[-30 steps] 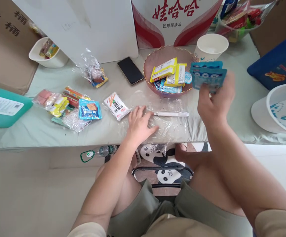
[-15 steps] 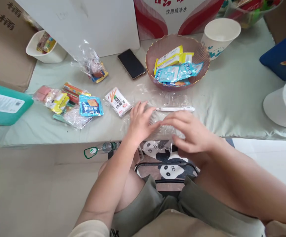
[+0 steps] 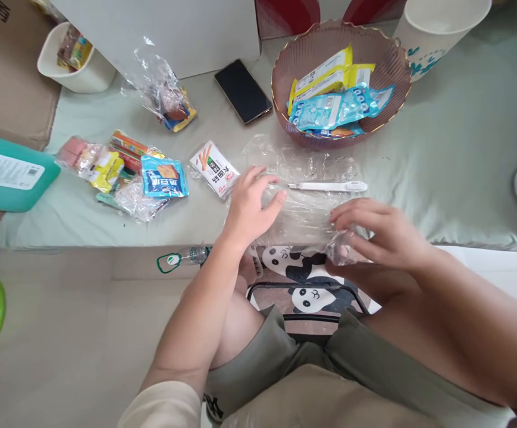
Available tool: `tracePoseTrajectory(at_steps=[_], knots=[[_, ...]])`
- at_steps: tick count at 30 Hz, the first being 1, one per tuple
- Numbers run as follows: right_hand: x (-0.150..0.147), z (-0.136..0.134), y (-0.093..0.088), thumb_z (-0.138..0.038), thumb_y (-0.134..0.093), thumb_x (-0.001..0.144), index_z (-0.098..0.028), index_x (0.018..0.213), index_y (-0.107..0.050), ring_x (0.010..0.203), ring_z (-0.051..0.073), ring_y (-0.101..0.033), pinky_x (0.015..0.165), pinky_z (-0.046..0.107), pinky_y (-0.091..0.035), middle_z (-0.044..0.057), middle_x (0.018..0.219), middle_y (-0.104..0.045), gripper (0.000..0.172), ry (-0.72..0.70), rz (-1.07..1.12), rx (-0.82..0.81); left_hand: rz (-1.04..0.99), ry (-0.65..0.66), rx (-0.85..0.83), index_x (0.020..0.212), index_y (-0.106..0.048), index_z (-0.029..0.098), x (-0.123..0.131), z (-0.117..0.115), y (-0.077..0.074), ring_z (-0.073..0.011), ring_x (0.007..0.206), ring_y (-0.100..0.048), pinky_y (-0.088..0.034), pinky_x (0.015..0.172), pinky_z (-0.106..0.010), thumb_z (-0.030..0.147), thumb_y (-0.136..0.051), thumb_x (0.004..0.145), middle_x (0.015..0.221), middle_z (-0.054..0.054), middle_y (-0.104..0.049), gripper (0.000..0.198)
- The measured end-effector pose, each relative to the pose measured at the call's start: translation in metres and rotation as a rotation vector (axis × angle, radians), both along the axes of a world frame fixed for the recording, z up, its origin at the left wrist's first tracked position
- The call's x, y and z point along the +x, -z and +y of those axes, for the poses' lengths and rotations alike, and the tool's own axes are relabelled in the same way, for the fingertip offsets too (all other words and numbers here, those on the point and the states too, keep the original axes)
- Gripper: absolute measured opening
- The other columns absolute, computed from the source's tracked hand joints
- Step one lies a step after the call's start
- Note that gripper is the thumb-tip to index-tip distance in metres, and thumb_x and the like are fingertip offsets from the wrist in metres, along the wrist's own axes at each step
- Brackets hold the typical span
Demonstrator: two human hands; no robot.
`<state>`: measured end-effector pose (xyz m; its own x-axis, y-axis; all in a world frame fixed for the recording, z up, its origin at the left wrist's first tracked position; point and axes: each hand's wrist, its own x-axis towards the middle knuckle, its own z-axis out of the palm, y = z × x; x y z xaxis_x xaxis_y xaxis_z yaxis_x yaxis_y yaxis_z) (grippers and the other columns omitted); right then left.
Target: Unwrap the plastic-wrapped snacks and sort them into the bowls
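Clear plastic film (image 3: 303, 211) lies crumpled along the front edge of the cloth-covered table. My left hand (image 3: 254, 205) rests over its left part with fingers apart, holding nothing. At the right end my right hand (image 3: 376, 229) pinches a bunched part of the film at the table edge. A white pen-like cutter (image 3: 327, 186) lies on the film between and beyond my hands. Just left of my left hand is a white snack packet (image 3: 214, 169). Farther back, a pink ribbed bowl (image 3: 341, 83) holds yellow and blue packets (image 3: 325, 113).
A black phone (image 3: 243, 91) lies left of the bowl. A paper cup (image 3: 439, 30) stands behind it at the right. Several snack packets (image 3: 164, 176) and a clear bag of snacks (image 3: 169, 101) are on the left, near a white tub (image 3: 73, 68) and a green box (image 3: 12, 172).
My right hand has moved right, away from my left hand, with the film bunched in its fingers. The view has shifted closer to the table.
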<state>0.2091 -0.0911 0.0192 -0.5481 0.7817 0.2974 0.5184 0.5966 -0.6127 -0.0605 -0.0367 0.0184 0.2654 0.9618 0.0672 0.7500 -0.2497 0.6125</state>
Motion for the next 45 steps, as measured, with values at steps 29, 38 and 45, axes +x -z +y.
tracePoseTrajectory(at_steps=[29, 38, 45], knots=[[0.003, 0.007, -0.011, -0.062, -0.066, 0.09, -0.019, 0.069, -0.069, 0.047, 0.01, -0.055, 0.049, 0.027, -0.042, 0.001, 0.059, -0.064, 0.049, 0.742, 0.656, -0.35, -0.689, 0.014, -0.086, 0.061, -0.068, 0.019, -0.032, -0.007, -0.001, -0.012, 0.047, -0.064, -0.052, 0.051, -0.025, 0.069, -0.061, 0.093, 0.055, -0.003, -0.068, 0.059], [0.005, 0.009, -0.019, -0.06, -0.064, 0.093, -0.018, 0.064, -0.065, 0.039, 0.009, -0.045, 0.042, 0.026, -0.033, -0.001, 0.048, -0.054, 0.05, 0.89, 0.502, -0.42, -0.645, -0.261, -0.114, 0.051, -0.05, 0.021, -0.036, 0.001, 0.011, -0.0052, 0.03, -0.04, -0.022, 0.03, -0.022, 0.061, -0.064, 0.094, 0.043, 0.002, -0.05, 0.061], [0.005, 0.013, -0.03, -0.03, -0.056, 0.097, -0.019, 0.064, -0.066, 0.04, 0.01, -0.04, 0.049, 0.028, -0.032, -0.002, 0.045, -0.053, 0.037, 1.002, 0.149, -0.594, -0.652, -0.166, -0.164, 0.052, -0.055, 0.02, -0.037, 0.004, 0.007, -0.0062, 0.039, -0.038, -0.025, 0.039, -0.022, 0.053, -0.069, 0.089, 0.046, 0.002, -0.05, 0.051]])
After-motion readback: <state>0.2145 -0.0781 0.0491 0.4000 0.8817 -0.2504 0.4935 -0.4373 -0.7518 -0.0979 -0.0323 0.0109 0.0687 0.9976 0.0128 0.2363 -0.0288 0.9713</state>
